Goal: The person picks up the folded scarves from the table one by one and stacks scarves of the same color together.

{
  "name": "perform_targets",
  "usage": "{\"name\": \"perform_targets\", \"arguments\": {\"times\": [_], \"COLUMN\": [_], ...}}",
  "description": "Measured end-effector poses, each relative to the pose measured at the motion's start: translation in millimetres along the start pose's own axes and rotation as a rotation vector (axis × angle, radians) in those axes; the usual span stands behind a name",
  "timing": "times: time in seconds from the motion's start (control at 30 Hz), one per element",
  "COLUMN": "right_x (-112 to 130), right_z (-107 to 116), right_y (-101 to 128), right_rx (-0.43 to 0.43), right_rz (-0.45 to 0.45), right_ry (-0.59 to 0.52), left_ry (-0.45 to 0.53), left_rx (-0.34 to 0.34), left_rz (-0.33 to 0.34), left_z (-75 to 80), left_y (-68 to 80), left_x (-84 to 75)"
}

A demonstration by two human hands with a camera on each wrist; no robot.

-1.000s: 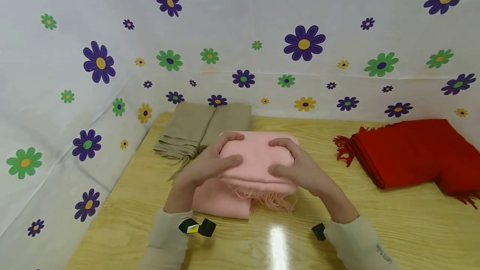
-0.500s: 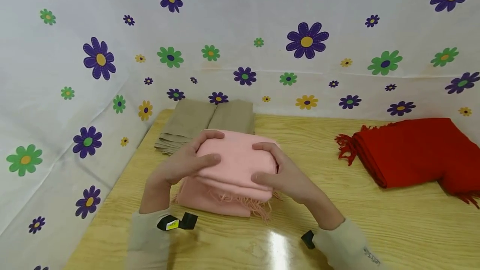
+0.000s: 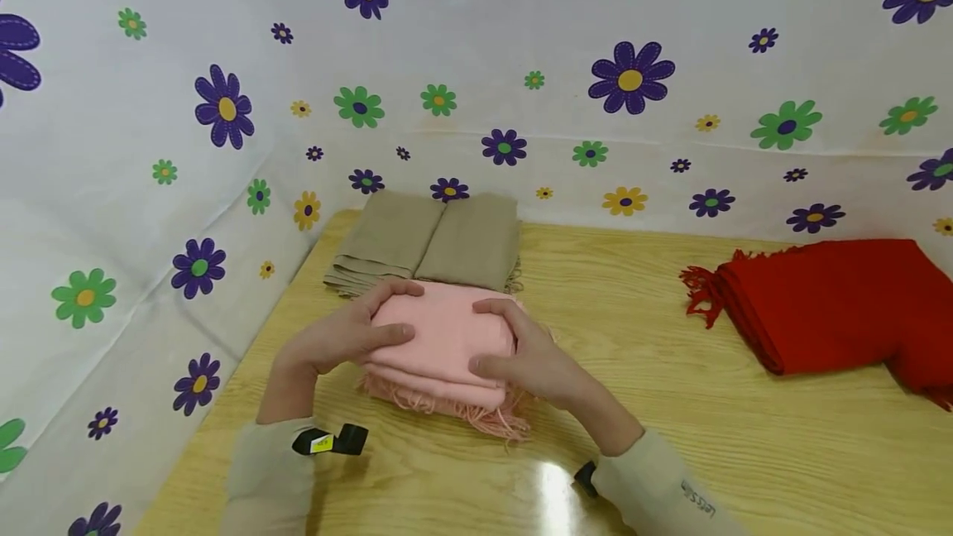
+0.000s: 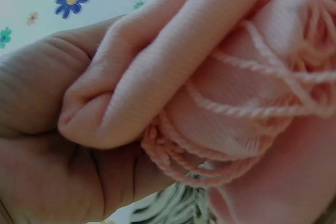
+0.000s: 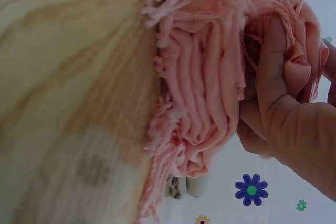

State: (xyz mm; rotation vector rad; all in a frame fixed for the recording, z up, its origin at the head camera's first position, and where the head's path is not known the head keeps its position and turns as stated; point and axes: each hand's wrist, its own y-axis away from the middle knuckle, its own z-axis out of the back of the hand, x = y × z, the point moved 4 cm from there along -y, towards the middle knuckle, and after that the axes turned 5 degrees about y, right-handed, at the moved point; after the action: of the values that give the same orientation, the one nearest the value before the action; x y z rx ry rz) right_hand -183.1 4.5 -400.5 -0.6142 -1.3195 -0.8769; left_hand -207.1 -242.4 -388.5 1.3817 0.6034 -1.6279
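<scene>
Both hands clasp the folded pink scarf by its ends, the left hand and right hand with fingers curled over its top, fringe toward the person on the worktop. Even pressure should keep the layers aligned. Behind lies a beige scarf; far right, a red scarf.

place: staged tabletop booth | cues: flower-print sheet backdrop; wooden table; 3 folded scarves
</scene>
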Motion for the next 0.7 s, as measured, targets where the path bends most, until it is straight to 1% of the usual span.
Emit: {"name": "perform_targets", "arguments": {"times": [0.17, 0.3, 0.4, 0.57, 0.7], "right_x": [-10.4, -16.6, -18.1, -18.1, -16.7], "right_z": [-2.1, -2.9, -1.1, -0.2, -0.8], "right_y": [0.1, 0.5, 1.4, 1.8, 2.1], "right_rx": [0.012, 0.035, 0.048, 0.072, 0.067], "right_rz": [-0.041, -0.066, -0.059, -0.028, 0.005], "right_ry": [0.001, 0.015, 0.049, 0.152, 0.327], "left_ry": [0.001, -0.032, -0.077, -0.177, -0.234], "left_rx": [0.046, 0.056, 0.069, 0.102, 0.109], "left_rz": [0.01, 0.012, 0.007, -0.016, -0.016], "left_z": [-2.0, -3.2, -4.3, -5.9, -9.7], "left_y": [-4.5, -6.2, -8.6, -9.6, -8.0], "left_x": [11.3, 16.6, 17.5, 17.0, 14.0]}}
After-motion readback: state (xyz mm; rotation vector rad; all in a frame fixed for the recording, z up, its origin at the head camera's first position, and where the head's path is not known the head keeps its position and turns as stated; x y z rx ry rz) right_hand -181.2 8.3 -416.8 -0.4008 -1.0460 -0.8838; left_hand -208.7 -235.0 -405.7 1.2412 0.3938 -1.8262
